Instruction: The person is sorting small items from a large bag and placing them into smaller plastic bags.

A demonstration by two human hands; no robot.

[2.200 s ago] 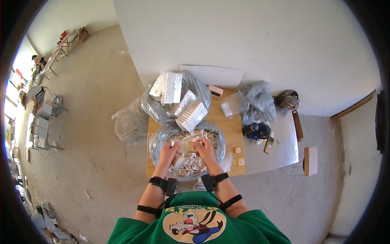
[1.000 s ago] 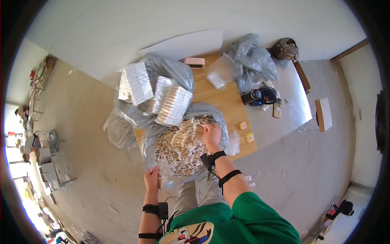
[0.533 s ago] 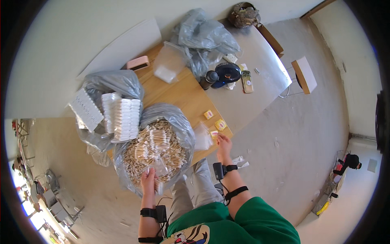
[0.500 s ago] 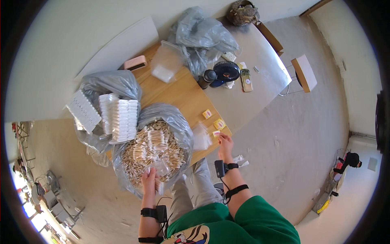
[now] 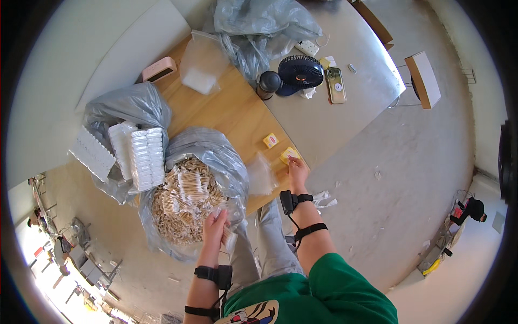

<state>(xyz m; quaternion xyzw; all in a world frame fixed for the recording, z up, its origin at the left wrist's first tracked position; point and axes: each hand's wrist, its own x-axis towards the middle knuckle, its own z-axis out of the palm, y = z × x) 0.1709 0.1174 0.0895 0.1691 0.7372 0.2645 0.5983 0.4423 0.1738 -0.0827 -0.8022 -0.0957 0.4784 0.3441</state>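
Observation:
In my left hand (image 5: pixel 213 228), closed fingers grip a clear plastic bag (image 5: pixel 230 236) with cotton swabs showing in its lower end. It hangs at the near right rim of a grey plastic sack (image 5: pixel 208 141), which is full of loose cotton swabs (image 5: pixel 181 216). Bundled swabs lie on top of that heap. My right hand (image 5: pixel 297 174) is at the table corner, its fingertips pinched on a small yellow-and-white card stack (image 5: pixel 288 155). A similar yellow stack (image 5: pixel 270 140) lies just beyond it. Flat clear bags (image 5: pixel 261 175) lie left of my right hand.
Another grey sack (image 5: pixel 129 102) at left holds white wrapped packs (image 5: pixel 147 159). On the wooden table (image 5: pixel 216 116) are a pink box-shaped device (image 5: pixel 159 69) and a pile of clear bags (image 5: pixel 202 62). A black fan (image 5: pixel 300 71), a dark bottle (image 5: pixel 268 85) and a phone (image 5: pixel 335 86) stand or lie beyond.
My right hand has moved onto the yellow stack; the loose card nearest it no longer shows on the table. My left hand has shifted right with the bag, off the swab heap. The view has shifted.

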